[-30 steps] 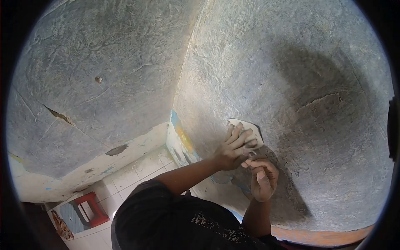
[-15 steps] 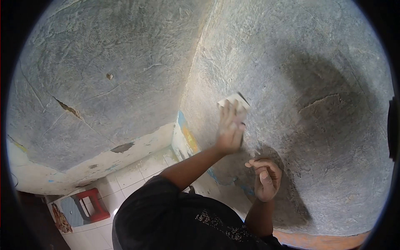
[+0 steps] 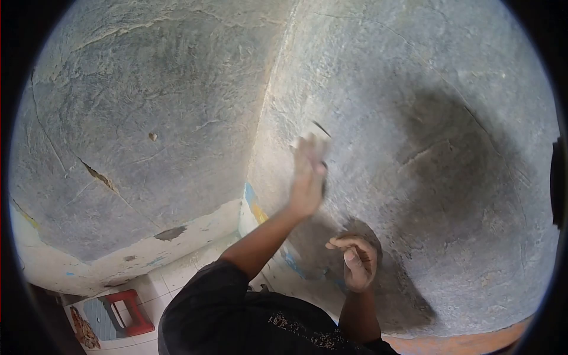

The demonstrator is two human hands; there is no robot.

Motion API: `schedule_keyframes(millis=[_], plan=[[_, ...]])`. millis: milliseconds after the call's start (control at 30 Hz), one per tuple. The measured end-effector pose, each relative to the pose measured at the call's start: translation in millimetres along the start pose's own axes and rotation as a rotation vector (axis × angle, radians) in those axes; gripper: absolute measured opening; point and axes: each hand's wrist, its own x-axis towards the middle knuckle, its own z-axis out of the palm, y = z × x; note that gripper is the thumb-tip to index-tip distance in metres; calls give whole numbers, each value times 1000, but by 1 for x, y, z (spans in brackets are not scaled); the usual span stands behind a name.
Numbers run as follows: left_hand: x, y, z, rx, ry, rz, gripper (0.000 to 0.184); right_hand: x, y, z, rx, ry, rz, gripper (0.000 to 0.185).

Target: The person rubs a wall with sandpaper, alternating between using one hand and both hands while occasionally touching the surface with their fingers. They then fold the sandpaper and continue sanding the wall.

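My left hand (image 3: 306, 180) lies with its fingers stretched over a piece of sandpaper (image 3: 318, 129), pressed against the rough grey wall (image 3: 367, 148) near the corner. The sheet's pale back and a dark edge show beyond the fingertips; motion blurs both hand and sheet. My right hand (image 3: 358, 263) is raised in front of the wall, lower and to the right. Its fingers are loosely bent with the thumb apart, and nothing shows in it.
A second grey wall (image 3: 154, 106) meets this one at the corner, with a crack (image 3: 97, 174) and a chipped patch (image 3: 171, 232). On the tiled floor (image 3: 152, 286) at lower left stands a red and grey stool (image 3: 136, 316). Peeling blue and yellow paint (image 3: 257, 213) marks the corner.
My left hand and the sandpaper have shifted slightly left and up in view. My right hand appears further left and slightly lower, as the whole view has moved too.
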Motion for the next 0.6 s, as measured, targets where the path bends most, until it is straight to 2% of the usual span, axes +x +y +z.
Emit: schedule_keyframes(millis=[33, 100, 133, 233, 267, 300, 367, 400, 433, 500, 533, 567, 600], plan=[[-3, 4, 4, -6, 5, 3, 41, -3, -2, -6, -7, -3, -4, 32], [-1, 13, 10, 109, -68, 144, 45, -3, -8, -15, 17, -7, 9, 32], [-9, 16, 12, 161, -190, 271, 49, 0, -10, -20, 20, -21, -7, 32], [1, 23, 10, 146, -247, 350, 50, 0, -11, -28, 103, -61, -57, 33], [8, 25, 14, 49, -118, 136, 48, -1, -11, -29, 149, -70, -45, 33], [12, 27, 14, 60, -130, 146, 48, -3, -10, -30, 194, -77, -35, 34], [17, 29, 15, 150, -2, 105, 49, -7, -9, -39, 219, -130, -24, 34], [7, 40, 20, 219, -92, 217, 48, -9, -10, -45, 228, -194, 3, 35], [2, 46, 23, 222, -92, 215, 48, -10, -10, -47, 231, -195, 5, 35], [-6, 56, 26, 222, -327, 478, 47, -9, -10, -49, 286, -253, -9, 35], [-1, 60, 29, 156, -242, 432, 43, -8, -10, -50, 292, -256, -6, 35], [5, 63, 28, 163, -244, 428, 43, -7, -9, -50, 323, -245, -9, 34], [12, 66, 25, 155, -98, 253, 41, -9, -9, -50, 354, -233, -15, 33]])
